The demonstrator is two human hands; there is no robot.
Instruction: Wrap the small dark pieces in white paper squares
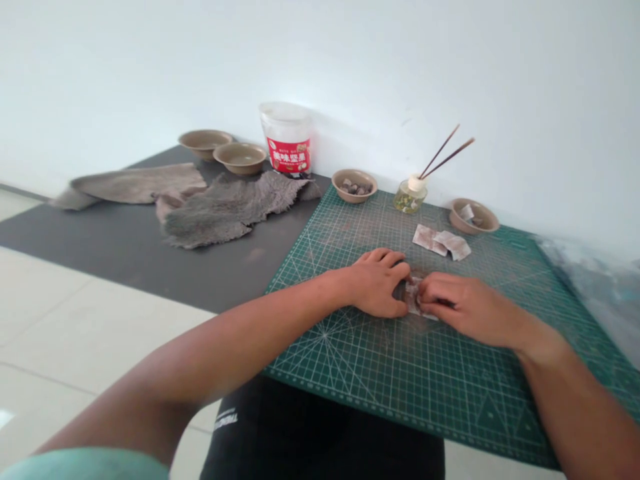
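On the green cutting mat [370, 367] lies a small whitish, brown-stained piece [414, 297], between my two hands. My left hand [379, 283] rests flat on the mat with its fingers spread, its thumb and fingertips at the left edge of the piece. My right hand [455, 303] is closed, thumb and fingers pinched together over the right part of the piece; what lies between the fingertips is too small to make out. Two similar stained pieces [429, 239] lie overlapping just beyond my hands.
Behind stand a bowl of brown lumps [355, 186], a reed diffuser [411, 195] and a bowl with small pieces [473, 216]. Grey cloths [225, 207], two bowls [240, 159] and a red-labelled tub [287, 140] are at left. Clear plastic [595, 287] lies at right.
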